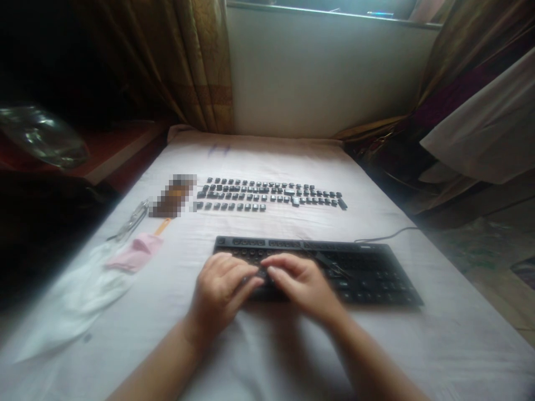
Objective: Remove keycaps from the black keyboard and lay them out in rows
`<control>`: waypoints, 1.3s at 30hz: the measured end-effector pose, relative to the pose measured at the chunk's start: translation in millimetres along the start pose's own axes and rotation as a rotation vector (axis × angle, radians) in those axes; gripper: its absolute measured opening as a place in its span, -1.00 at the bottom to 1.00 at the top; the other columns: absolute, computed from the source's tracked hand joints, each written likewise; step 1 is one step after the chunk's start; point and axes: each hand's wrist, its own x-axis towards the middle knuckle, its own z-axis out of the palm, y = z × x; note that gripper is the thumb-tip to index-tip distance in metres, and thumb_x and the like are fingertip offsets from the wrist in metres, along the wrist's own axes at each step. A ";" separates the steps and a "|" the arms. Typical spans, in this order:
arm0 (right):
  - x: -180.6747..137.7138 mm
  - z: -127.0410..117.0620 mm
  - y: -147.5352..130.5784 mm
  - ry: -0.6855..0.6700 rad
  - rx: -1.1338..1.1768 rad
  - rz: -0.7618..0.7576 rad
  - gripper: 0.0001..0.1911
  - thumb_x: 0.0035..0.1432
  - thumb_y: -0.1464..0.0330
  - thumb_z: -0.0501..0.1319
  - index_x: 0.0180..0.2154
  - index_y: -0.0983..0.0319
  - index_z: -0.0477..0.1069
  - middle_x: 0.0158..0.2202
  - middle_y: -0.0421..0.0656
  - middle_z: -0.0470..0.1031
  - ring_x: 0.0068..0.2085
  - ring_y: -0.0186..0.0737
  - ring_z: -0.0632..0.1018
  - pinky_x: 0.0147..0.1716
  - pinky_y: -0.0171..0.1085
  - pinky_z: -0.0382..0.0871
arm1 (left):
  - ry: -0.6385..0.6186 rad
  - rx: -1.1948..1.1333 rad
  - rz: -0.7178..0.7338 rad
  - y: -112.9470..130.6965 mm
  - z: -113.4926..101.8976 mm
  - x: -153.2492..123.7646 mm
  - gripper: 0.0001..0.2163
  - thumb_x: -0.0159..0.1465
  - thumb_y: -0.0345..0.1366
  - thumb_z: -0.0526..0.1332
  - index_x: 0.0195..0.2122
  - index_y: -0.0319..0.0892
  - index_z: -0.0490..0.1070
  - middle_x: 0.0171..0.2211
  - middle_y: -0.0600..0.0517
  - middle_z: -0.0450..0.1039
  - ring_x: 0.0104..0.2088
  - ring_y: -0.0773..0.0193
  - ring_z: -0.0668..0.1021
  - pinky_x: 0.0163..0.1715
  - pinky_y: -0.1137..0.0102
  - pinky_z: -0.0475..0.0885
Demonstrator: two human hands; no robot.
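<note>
A black keyboard (368, 273) lies on the white cloth-covered table (267, 345), its cable running off to the right. Both my hands rest on its left part. My left hand (219, 292) has its fingers curled and pressed together over the keys. My right hand (301, 284) lies beside it, fingers bent and touching the left hand's fingertips. What the fingers pinch, if anything, is hidden. Behind the keyboard, several loose black keycaps (267, 195) lie in three rows.
At the left lie a pink cloth (136, 252), white cloth (79, 301), a metal tool (132, 220), an orange-handled tool (163, 225) and a blurred-out brown item (173, 196). Curtains and a white wall stand behind. The table edge drops off at the right.
</note>
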 end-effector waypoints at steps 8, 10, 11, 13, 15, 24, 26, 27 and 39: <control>-0.7 0.5 -0.3 -0.007 -0.033 -0.051 -0.83 0.12 0.35 0.25 -0.31 0.20 0.63 -0.33 -0.12 0.67 -0.28 -0.17 0.64 -0.22 -0.24 0.53 | -0.011 -0.005 -0.002 -1.2 0.5 -0.8 -0.87 0.34 -0.28 0.24 -0.12 -0.15 0.50 -0.29 0.03 0.61 -0.29 0.25 0.59 -0.14 0.31 0.42; -0.8 0.3 0.3 -0.014 -0.022 -0.046 -0.83 0.12 0.35 0.25 -0.30 0.20 0.63 -0.32 -0.11 0.68 -0.27 -0.17 0.65 -0.20 -0.23 0.53 | -0.007 -0.015 0.008 -1.3 0.4 -0.6 -0.84 0.35 -0.28 0.24 -0.08 -0.15 0.50 -0.28 0.03 0.61 -0.29 0.25 0.59 -0.15 0.32 0.42; -0.8 0.1 0.6 -0.016 -0.018 -0.042 -0.83 0.12 0.35 0.25 -0.30 0.21 0.63 -0.31 -0.11 0.68 -0.27 -0.17 0.65 -0.21 -0.23 0.53 | -0.005 -0.022 0.009 -1.3 0.3 -0.4 -0.85 0.35 -0.29 0.24 -0.09 -0.15 0.50 -0.29 0.03 0.61 -0.30 0.26 0.59 -0.15 0.32 0.41; -1.0 -0.4 1.2 -0.020 -0.015 -0.035 -0.83 0.12 0.34 0.26 -0.29 0.22 0.62 -0.31 -0.10 0.68 -0.27 -0.15 0.65 -0.21 -0.22 0.54 | -0.005 -0.029 0.006 -1.2 0.1 -0.2 -0.87 0.34 -0.29 0.25 -0.12 -0.14 0.50 -0.31 0.03 0.61 -0.32 0.26 0.59 -0.16 0.32 0.42; -1.3 -0.7 1.3 -0.019 -0.024 -0.027 -0.84 0.11 0.35 0.27 -0.30 0.22 0.62 -0.32 -0.09 0.68 -0.27 -0.14 0.65 -0.21 -0.21 0.54 | -0.010 -0.030 -0.004 -1.1 0.0 -0.2 -0.88 0.34 -0.28 0.25 -0.14 -0.14 0.50 -0.32 0.03 0.60 -0.32 0.26 0.59 -0.16 0.31 0.43; -3.1 -1.5 -1.7 -0.017 -0.013 0.003 -0.84 0.07 0.36 0.28 -0.30 0.21 0.63 -0.30 -0.10 0.68 -0.27 -0.13 0.66 -0.22 -0.20 0.56 | -0.011 -0.046 -0.012 0.2 -0.7 1.6 -0.89 0.36 -0.27 0.23 -0.15 -0.14 0.48 -0.33 0.02 0.60 -0.32 0.25 0.59 -0.21 0.32 0.44; -3.8 -1.4 -0.3 -0.020 0.001 0.011 -0.83 0.06 0.35 0.30 -0.29 0.21 0.63 -0.29 -0.09 0.69 -0.27 -0.12 0.67 -0.24 -0.21 0.57 | -0.008 -0.064 -0.019 0.5 -0.7 1.8 -0.89 0.35 -0.29 0.23 -0.13 -0.15 0.49 -0.32 0.03 0.60 -0.32 0.26 0.59 -0.22 0.33 0.45; -4.2 -1.2 0.6 -0.021 0.011 0.015 -0.83 0.06 0.35 0.30 -0.28 0.22 0.63 -0.29 -0.09 0.69 -0.28 -0.12 0.67 -0.25 -0.21 0.57 | -0.007 -0.076 -0.024 0.6 -0.7 1.7 -0.88 0.35 -0.30 0.24 -0.13 -0.15 0.49 -0.32 0.03 0.60 -0.31 0.27 0.60 -0.23 0.34 0.46; -7.5 1.4 2.2 -0.061 0.081 0.046 -0.80 0.06 0.28 0.35 -0.26 0.22 0.63 -0.33 -0.12 0.66 -0.33 -0.19 0.62 -0.29 -0.25 0.55 | -0.037 -0.176 -0.039 0.1 -2.2 2.1 -0.80 0.34 -0.39 0.21 -0.04 -0.09 0.51 -0.29 0.02 0.59 -0.30 0.28 0.60 -0.25 0.36 0.49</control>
